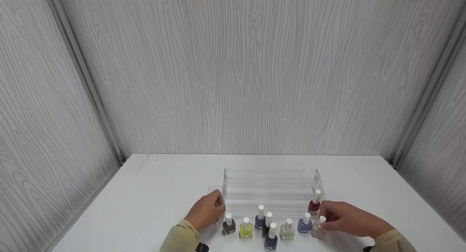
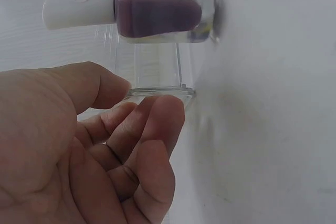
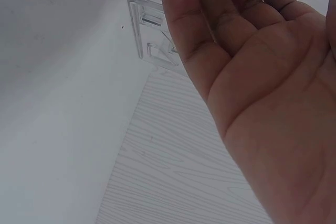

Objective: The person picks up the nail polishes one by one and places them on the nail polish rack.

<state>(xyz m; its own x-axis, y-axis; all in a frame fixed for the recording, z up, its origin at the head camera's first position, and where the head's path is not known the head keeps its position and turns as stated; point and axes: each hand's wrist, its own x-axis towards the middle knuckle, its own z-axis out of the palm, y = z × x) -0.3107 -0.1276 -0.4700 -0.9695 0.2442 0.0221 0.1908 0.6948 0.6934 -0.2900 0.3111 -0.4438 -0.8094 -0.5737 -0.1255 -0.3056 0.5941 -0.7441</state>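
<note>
The clear acrylic tiered rack (image 1: 271, 188) stood near the front of the white table (image 1: 153, 193), and one dark red nail polish bottle (image 1: 314, 204) already sat at the right end of a low step. My left hand (image 1: 207, 210) was at the rack's front left corner, fingers loosely curled; the left wrist view showed my fingertips (image 2: 157, 114) right by the acrylic edge (image 2: 157, 92), gripping nothing that I could make out, and whether they touched it I could not tell. My right hand (image 1: 347, 219) was at the front right corner, just beside a clear polish bottle (image 1: 319, 228). In the head view my fingers seemed to lie against its white cap, but I could not tell whether they actually pinched it. The right wrist view showed only my palm (image 3: 273, 93), fingers fairly straight, with the rack's corner (image 3: 149, 35) beyond them.

In front of the rack stood the loose bottles, all upright with white caps: a grey one (image 1: 229, 224), a yellow one (image 1: 246, 229), a dark blue one (image 1: 260, 218), a very dark one (image 1: 267, 223) just behind a navy one (image 1: 271, 238), a pale green one (image 1: 287, 231), and a blue one (image 1: 305, 224) next to the clear bottle.
</note>
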